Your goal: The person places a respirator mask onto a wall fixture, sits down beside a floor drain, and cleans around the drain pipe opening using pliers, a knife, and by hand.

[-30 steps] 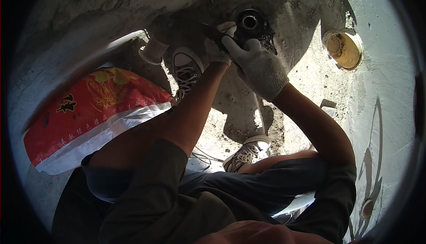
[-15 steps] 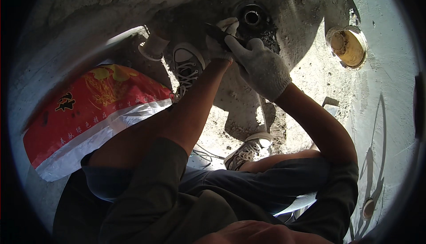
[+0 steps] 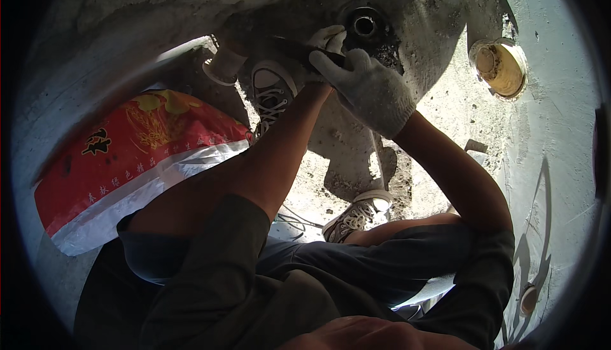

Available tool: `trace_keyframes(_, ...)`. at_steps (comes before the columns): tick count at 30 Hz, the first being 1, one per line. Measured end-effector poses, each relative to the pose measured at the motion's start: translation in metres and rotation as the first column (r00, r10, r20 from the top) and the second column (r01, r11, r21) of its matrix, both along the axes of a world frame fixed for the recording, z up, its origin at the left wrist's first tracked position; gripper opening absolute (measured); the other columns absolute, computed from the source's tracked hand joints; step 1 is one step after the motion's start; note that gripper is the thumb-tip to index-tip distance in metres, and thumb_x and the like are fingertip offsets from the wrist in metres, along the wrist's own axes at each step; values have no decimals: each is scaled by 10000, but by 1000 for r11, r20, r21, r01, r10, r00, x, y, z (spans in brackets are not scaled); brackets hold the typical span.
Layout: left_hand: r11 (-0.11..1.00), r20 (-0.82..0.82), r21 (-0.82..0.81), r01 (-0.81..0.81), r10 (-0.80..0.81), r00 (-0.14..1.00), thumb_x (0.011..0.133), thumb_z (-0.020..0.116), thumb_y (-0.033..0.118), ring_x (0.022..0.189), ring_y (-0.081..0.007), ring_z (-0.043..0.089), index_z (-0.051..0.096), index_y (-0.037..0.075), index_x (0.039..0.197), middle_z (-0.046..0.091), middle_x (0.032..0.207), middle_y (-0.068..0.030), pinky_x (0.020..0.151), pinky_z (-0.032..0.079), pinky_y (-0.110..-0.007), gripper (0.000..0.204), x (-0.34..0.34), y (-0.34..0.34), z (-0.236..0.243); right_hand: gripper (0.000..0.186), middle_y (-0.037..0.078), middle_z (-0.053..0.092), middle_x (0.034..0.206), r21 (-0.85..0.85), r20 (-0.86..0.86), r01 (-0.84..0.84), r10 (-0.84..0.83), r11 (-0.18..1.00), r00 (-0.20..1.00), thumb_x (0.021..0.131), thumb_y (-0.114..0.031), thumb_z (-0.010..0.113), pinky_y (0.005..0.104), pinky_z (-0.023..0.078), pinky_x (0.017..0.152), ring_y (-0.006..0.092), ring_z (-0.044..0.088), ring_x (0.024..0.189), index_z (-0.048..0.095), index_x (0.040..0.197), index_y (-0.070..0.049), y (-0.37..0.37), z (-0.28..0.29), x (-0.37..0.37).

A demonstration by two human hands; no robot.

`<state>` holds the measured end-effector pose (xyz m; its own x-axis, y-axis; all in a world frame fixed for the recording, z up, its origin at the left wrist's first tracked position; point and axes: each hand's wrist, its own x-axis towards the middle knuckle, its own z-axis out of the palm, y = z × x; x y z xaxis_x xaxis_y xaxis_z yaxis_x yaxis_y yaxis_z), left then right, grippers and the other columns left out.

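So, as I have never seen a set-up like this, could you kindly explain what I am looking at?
There is no machine here, only a seated person's two hands in pale gloves. The view comes from a wide fisheye camera on the person's head, looking down, so straight edges bend near the rim.

The right hand holds a long dark object; shadow hides its exact kind. The left hand is right beside it, but whether it grips too, I cannot tell.

Just beyond is a dark round pipe fitting in the rough grey floor. A yellowish pipe sits further right, and a red and white sack lies to the left.
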<state>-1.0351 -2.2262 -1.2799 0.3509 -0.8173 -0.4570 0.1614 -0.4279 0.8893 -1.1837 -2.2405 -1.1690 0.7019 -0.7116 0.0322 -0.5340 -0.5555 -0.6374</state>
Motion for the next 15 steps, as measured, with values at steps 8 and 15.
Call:
trace_keyframes(8, 997, 141, 55, 55, -62, 988, 939, 655, 110, 892, -151, 647, 679, 15, 1137, 696, 1019, -49, 793, 506, -237, 220, -9, -4, 9, 564, 183, 564, 888, 66, 43, -6, 3, 998, 999, 897, -151, 651, 400, 591, 557, 327, 676, 667, 454, 1423, -208, 3, 6, -2)
trace_keyframes(15, 998, 218, -24, 55, -49, 975, 943, 662, 148, 775, -124, 619, 688, 15, 1111, 682, 916, -30, 718, 512, -268, 216, -7, -2, 5, 582, 151, 568, 910, 280, -170, 170, -125, 945, 977, 882, -162, 676, 385, 600, 594, 299, 685, 715, 464, 1418, -240, -1, 9, -4)
